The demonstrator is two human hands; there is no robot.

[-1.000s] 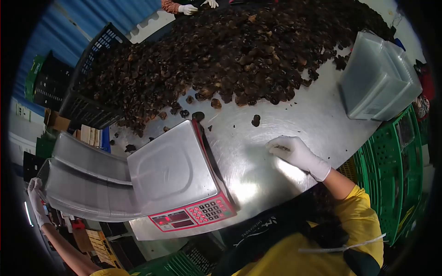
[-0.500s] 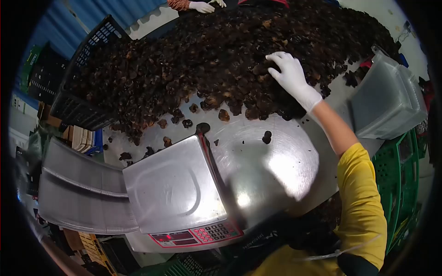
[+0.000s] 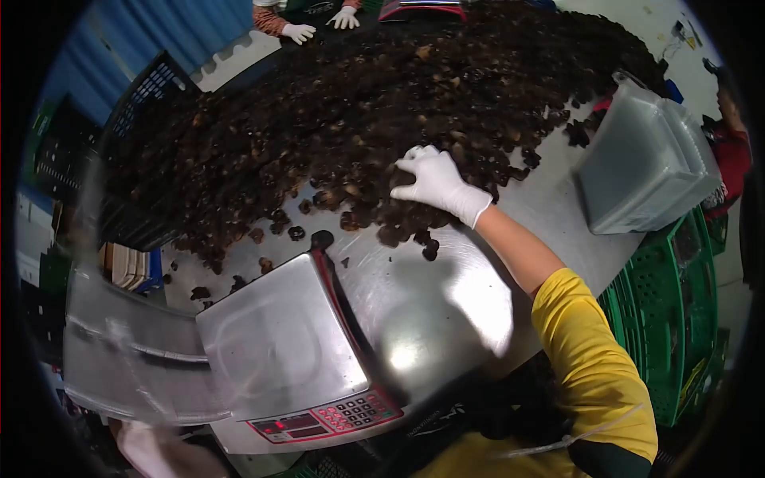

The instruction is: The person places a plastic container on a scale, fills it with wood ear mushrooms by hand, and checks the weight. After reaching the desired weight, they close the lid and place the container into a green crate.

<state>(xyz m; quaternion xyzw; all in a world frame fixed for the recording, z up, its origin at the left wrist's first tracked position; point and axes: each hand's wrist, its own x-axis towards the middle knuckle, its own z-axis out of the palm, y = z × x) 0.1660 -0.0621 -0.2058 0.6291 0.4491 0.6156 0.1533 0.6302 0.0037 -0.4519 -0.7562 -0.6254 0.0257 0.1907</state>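
Note:
My right hand (image 3: 437, 183), in a white glove, is over the front edge of a wide heap of dark brown, mushroom-like pieces (image 3: 263, 151). Its thumb stands apart from the curled fingers, whose tips reach the heap; no piece shows in its grasp. At the lower left, a pale, blurred shape looks like my left hand (image 3: 155, 454), close under a clear plastic tub (image 3: 131, 378). Motion smears it, and its fingers cannot be made out. A digital scale (image 3: 279, 334) with a bare metal plate stands between the tub and the steel tabletop (image 3: 414, 311).
Stacked clear tubs (image 3: 637, 167) stand at the right, above green crates (image 3: 677, 311). A black crate (image 3: 143, 103) leans against the heap's left end. Across the table are another person's gloved hands (image 3: 323, 25) and a second scale (image 3: 422, 9). Another person (image 3: 729, 159) is at far right.
The view has shifted. My right hand has come nearer to me, with pieces at the heap's edge dragged forward. A pale blurred hand shape has appeared at lower left, and the tub area is smeared.

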